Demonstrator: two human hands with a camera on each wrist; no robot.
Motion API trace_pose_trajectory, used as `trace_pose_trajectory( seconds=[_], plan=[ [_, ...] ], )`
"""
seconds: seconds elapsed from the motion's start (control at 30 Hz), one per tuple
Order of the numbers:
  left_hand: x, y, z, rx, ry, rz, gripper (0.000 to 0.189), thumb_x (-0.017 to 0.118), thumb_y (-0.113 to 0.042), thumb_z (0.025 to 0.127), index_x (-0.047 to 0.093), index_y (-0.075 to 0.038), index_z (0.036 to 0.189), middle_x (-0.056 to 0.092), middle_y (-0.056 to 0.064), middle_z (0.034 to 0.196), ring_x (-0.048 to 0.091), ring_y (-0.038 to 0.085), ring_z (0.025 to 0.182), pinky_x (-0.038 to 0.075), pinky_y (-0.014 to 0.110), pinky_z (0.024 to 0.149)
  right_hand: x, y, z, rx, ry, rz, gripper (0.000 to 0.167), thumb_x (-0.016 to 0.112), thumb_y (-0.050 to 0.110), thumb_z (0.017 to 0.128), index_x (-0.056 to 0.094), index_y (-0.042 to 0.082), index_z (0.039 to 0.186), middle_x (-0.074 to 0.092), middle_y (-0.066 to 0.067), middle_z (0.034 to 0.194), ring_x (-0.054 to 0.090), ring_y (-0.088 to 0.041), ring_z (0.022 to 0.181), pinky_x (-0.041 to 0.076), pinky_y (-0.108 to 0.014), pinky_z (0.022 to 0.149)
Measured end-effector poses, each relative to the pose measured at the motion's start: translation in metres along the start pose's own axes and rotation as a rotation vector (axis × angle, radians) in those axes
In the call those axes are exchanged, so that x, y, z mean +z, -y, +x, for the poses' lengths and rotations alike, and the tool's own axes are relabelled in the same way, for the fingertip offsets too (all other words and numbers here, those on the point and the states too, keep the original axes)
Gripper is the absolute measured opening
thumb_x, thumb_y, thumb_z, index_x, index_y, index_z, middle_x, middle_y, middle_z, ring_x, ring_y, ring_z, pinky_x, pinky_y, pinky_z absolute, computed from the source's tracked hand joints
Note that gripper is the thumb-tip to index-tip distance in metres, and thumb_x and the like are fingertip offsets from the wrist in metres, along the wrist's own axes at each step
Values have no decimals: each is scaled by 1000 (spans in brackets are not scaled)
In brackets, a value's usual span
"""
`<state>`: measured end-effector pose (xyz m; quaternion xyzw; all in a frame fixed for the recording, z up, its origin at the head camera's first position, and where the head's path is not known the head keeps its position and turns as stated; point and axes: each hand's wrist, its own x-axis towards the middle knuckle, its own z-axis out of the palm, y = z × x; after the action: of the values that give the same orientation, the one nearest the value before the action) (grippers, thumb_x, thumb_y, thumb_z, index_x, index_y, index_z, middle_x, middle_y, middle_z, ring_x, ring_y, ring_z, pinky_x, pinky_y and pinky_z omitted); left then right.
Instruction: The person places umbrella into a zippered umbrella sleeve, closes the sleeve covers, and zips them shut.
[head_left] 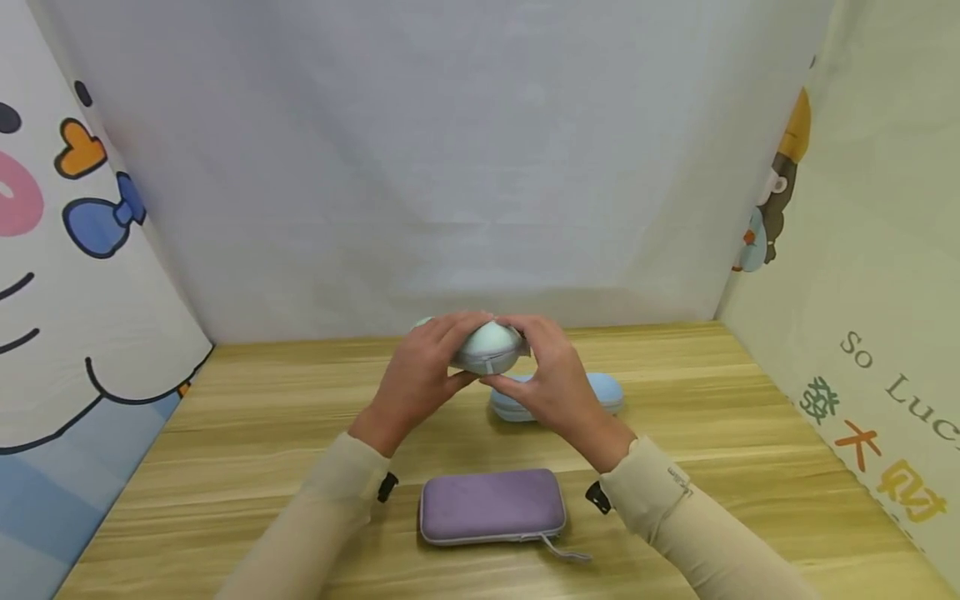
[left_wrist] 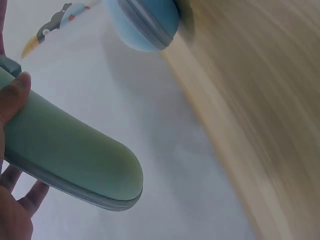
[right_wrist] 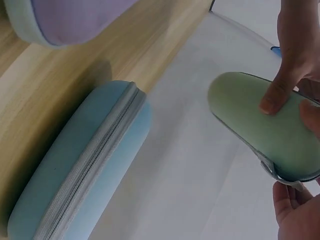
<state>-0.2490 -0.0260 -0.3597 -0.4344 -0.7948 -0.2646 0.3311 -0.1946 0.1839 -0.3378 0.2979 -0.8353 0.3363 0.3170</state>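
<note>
Both hands hold a pale green zippered case [head_left: 491, 340] up above the table. The left hand [head_left: 418, 367] grips one side, with fingers over the top and thumb below. At the other end the right hand [head_left: 558, 379] grips it in the same manner. In the right wrist view, fingertips touch the grey zip edge of the green case [right_wrist: 250, 120] near its pull tab [right_wrist: 267, 165]. The case looks closed along the part of its rim seen in the left wrist view. Some fingers are hidden behind it.
A light blue zippered case [head_left: 606, 392] lies on the table behind the right hand, partly covered by it. Between the forearms, nearer the front, lies a purple zippered case [head_left: 491, 504] with a wrist strap [head_left: 564, 552]. Printed cloth walls [head_left: 450, 167] enclose the wooden table [head_left: 262, 433].
</note>
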Motion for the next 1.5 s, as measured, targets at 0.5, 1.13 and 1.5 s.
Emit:
trace_pose_trajectory(
  seconds=[0.5, 1.13, 1.5],
  plan=[
    [-1, 2, -1, -103, -78, 171, 80, 97, -19, 72, 59, -18, 143, 63, 7, 131, 62, 32, 116, 51, 56, 91, 22, 17, 2, -9, -262, 115, 23, 88, 3, 81, 68, 4, 93, 65, -6, 89, 65, -17, 76, 57, -28, 66],
    [-4, -2, -1, -144, -44, 229, 80, 96, -19, 75, 57, -16, 144, 62, 8, 134, 60, 32, 119, 52, 53, 86, 15, 29, 4, 382, -216, 486, 6, 78, 1, 90, 76, -3, 93, 74, -12, 88, 72, -19, 79, 60, -26, 73],
    [-5, -3, 4, -146, -56, 186, 82, 96, -18, 73, 56, -16, 145, 62, 8, 134, 60, 31, 119, 54, 51, 88, 7, 23, 11, 471, -250, 703, 8, 77, -5, 88, 72, -10, 92, 74, -10, 82, 73, -18, 75, 62, -33, 73]
  ],
)
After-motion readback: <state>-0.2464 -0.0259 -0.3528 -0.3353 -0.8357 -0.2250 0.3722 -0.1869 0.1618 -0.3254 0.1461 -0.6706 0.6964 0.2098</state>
